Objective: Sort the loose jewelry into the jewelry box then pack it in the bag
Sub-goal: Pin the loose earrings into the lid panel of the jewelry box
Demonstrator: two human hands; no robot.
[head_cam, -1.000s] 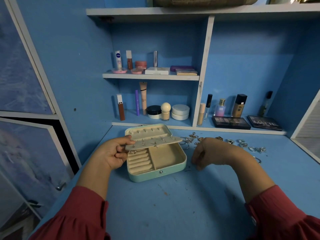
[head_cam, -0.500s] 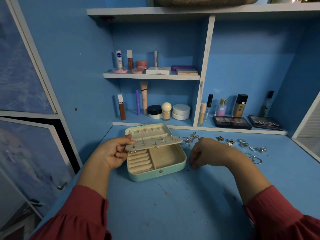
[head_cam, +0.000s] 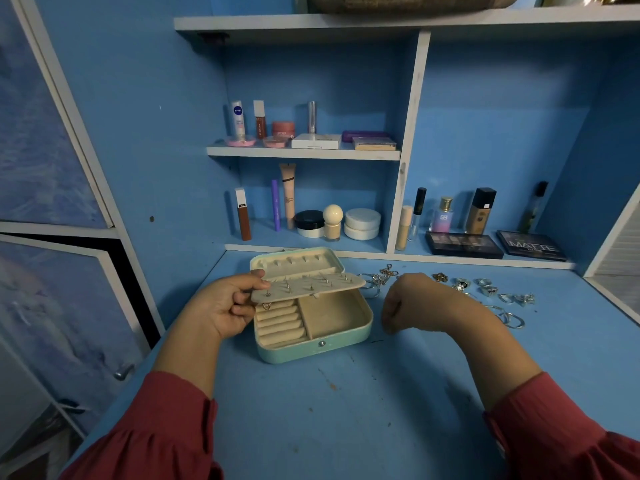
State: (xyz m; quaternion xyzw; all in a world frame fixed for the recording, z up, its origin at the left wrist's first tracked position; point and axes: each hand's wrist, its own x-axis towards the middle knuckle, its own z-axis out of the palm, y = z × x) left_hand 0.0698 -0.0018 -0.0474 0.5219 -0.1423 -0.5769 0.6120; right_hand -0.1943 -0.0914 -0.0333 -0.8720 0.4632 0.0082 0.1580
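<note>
A mint-green jewelry box (head_cam: 311,348) lies open on the blue desk, with cream ring rolls on its left and one bare compartment on its right. My left hand (head_cam: 221,306) pinches the left end of the cream earring panel (head_cam: 311,287) and holds it level above the tray; several studs stick out of it. A small gold piece (head_cam: 266,305) sits on the top ring roll. My right hand (head_cam: 408,303) hovers just right of the box with its fingers curled down, hiding whatever they hold. Loose rings and earrings (head_cam: 485,289) lie behind and to the right of it.
Cosmetics bottles, jars and two dark palettes (head_cam: 462,244) line the back ledge and the small shelf (head_cam: 303,152). A brown bag (head_cam: 398,3) rests on the top shelf. A white-framed door (head_cam: 52,258) stands to the left of the desk.
My right hand has drifted slightly left, from the loose jewelry toward the box. My left hand keeps the same hold on the earring panel.
</note>
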